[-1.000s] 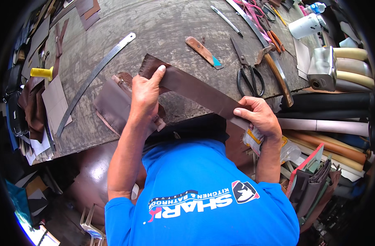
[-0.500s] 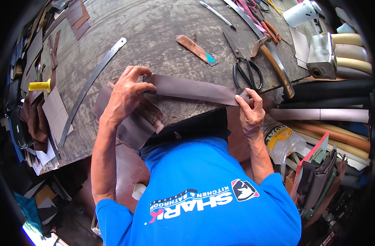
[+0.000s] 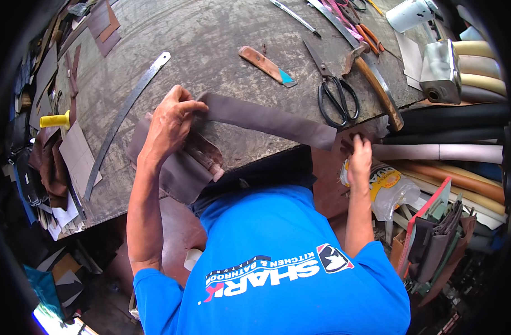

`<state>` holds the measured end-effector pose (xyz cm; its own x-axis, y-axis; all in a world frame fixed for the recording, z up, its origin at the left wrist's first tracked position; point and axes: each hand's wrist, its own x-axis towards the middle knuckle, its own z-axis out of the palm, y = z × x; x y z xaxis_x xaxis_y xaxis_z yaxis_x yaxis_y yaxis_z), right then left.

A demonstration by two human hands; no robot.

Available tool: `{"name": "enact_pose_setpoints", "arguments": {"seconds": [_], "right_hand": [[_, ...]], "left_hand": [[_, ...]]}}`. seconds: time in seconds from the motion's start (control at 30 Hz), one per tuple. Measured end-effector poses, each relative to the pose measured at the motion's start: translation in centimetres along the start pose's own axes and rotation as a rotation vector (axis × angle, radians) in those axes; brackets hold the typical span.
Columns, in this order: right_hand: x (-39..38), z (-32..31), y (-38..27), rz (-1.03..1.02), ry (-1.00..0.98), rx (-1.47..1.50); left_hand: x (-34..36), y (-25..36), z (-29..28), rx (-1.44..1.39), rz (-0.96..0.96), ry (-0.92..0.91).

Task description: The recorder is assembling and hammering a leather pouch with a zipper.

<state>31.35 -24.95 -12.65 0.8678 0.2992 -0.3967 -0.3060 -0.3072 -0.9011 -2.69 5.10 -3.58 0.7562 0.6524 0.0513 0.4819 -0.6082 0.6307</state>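
A long strip of dark brown leather (image 3: 266, 118) stretches rightward across the table's near edge. My left hand (image 3: 174, 120) pinches its left end between thumb and fingers. The strip's right end lies loose past the black-handled scissors. My right hand (image 3: 360, 162) is off the strip, just beyond the table edge, holding nothing, with its fingers apart. Under my left wrist is a larger dark brown leather piece (image 3: 185, 177), partly hanging over the edge. A rolled or folded brown piece (image 3: 204, 153) lies on it.
On the wooden table (image 3: 210, 61) lie a curved metal ruler (image 3: 124, 120), a wooden-handled cutter (image 3: 266, 65), scissors (image 3: 338, 100), a hammer (image 3: 378, 92) and a pen (image 3: 295, 18). A metal can (image 3: 440, 72) stands at right above leather rolls (image 3: 439, 152). Leather scraps and a yellow handle (image 3: 54, 120) are at left.
My right hand has let go of the strip's right end and moved right and slightly down. My left hand keeps its pinch, almost in place.
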Motion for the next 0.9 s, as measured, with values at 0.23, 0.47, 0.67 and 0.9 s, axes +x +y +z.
{"name": "enact_pose_setpoints", "arguments": {"seconds": [0.23, 0.47, 0.67, 0.9], "right_hand": [[2.3, -1.4, -3.7, 0.092, -0.266, 0.267], [-4.4, 0.7, -7.0, -0.059, -0.114, 0.476], [-8.4, 6.2, -6.9, -0.659, -0.315, -0.165], [-11.0, 14.9, -7.5, -1.159, -0.58, -0.501]], "left_hand": [[2.0, 0.2, -1.1, -0.023, 0.028, -0.054], [1.7, -0.5, -1.4, -0.029, 0.023, -0.059], [1.2, 1.0, -1.9, -0.059, -0.014, -0.061], [0.4, 1.9, -2.3, -0.112, 0.076, 0.018]]}}
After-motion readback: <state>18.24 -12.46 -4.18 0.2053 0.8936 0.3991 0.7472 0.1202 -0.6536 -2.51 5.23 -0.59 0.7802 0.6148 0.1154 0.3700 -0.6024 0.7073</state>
